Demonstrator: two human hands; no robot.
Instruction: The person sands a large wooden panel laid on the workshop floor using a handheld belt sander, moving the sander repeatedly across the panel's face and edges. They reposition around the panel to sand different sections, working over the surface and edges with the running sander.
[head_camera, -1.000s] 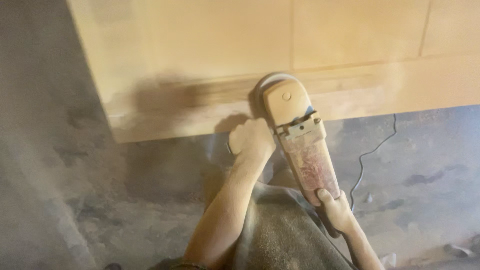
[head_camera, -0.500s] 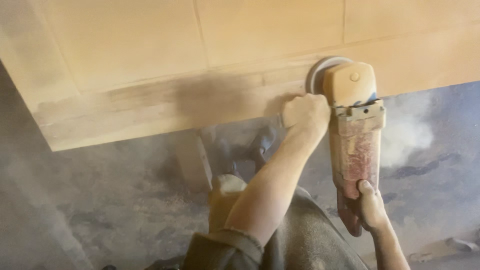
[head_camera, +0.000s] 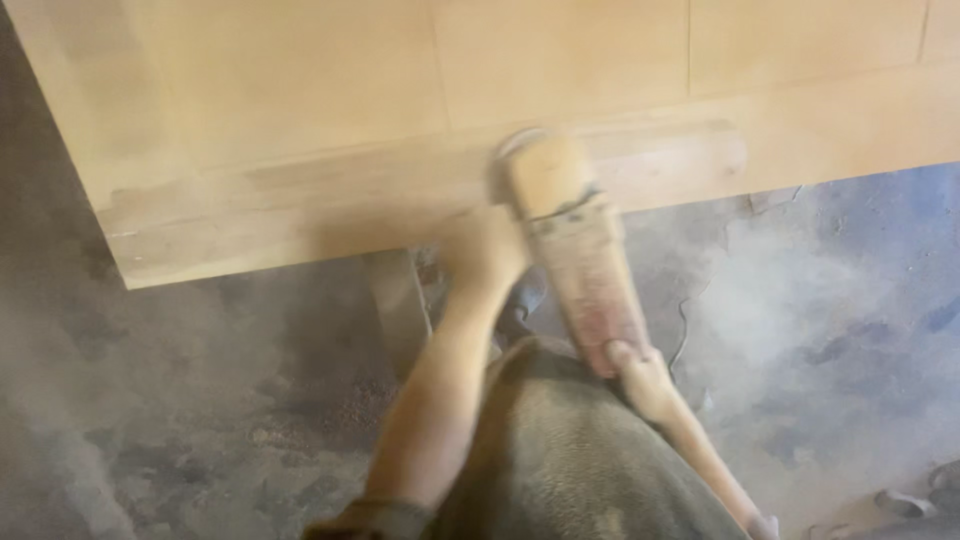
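I hold a dust-coated power sander (head_camera: 570, 240) against the edge of a large pale wooden panel (head_camera: 400, 110). Its round head rests on the panel's lower rail (head_camera: 300, 200). My left hand (head_camera: 482, 255) grips the side of the tool just behind the head. My right hand (head_camera: 628, 362) is closed around the rear of the tool's long body. The picture is blurred by motion and dust.
Under the panel a wooden support leg (head_camera: 395, 300) stands on a dusty grey concrete floor (head_camera: 180, 400). A cable (head_camera: 685, 325) trails over the floor at the right. Sawdust lies in heaps and hangs in the air. My trousered knee (head_camera: 560, 460) fills the bottom centre.
The sander and both hands have slid left along the panel's edge compared with half a second ago, and the view has shifted with them. More dust hangs in the air.
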